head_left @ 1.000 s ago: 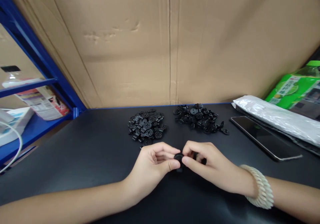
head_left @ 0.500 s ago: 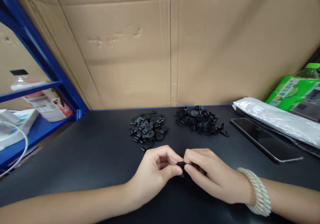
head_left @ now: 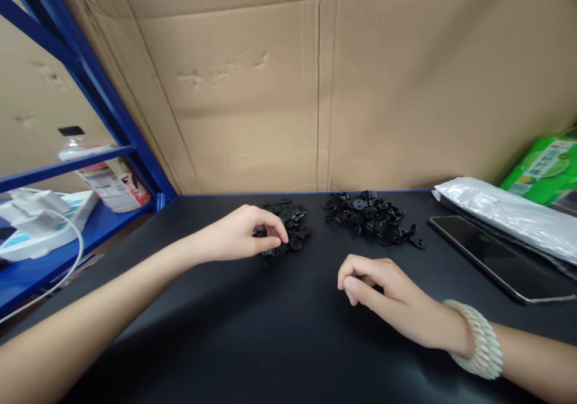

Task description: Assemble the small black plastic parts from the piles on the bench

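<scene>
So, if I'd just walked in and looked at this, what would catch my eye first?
Probably the two heaps of small black parts, left and right, towards the back of the black tabletop, with the left hand at the left heap. Next, perhaps, the pale twisted bracelet on the wrist of the loosely curled right hand. The bright green package at the right edge stands out too.

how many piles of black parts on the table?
2: left pile, partly hidden by the left hand; right pile, between the left pile and the phone.
</scene>
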`<state>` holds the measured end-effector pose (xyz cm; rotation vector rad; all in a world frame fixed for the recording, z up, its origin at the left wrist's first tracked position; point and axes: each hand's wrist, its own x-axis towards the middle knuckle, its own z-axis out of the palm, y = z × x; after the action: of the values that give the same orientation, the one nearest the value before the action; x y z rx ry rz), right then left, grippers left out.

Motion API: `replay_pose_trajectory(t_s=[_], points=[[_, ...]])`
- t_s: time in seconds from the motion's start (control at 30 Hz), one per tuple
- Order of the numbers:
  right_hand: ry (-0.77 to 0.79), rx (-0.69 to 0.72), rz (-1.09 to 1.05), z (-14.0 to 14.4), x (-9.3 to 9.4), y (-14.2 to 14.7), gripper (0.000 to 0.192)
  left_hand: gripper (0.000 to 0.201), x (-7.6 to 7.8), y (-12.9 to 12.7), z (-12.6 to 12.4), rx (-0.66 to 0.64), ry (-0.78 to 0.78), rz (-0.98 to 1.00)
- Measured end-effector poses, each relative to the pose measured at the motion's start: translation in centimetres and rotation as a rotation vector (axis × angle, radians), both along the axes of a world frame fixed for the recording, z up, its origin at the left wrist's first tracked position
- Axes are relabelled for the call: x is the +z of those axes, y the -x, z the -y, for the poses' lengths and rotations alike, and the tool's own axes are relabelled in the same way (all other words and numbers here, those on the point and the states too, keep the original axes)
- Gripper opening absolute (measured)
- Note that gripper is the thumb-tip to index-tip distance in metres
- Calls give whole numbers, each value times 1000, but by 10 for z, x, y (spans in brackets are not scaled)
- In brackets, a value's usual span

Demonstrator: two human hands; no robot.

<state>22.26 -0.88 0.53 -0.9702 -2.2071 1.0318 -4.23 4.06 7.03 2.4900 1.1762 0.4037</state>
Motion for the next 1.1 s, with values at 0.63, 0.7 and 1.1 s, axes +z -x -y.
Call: replay_pose_trajectory(t_s=[0.63,0.7,1.1], points=[[-319,-136,100,-26,27,-27,21,26,-71,-57,67,-393,-128,211],[-368,-187,178,-43,41,-53,18,26,-71,-56,66,-383,-115,218],[-200,-95,551,-92,45,-136,28,25,-70,-57,62,-255,64,347]])
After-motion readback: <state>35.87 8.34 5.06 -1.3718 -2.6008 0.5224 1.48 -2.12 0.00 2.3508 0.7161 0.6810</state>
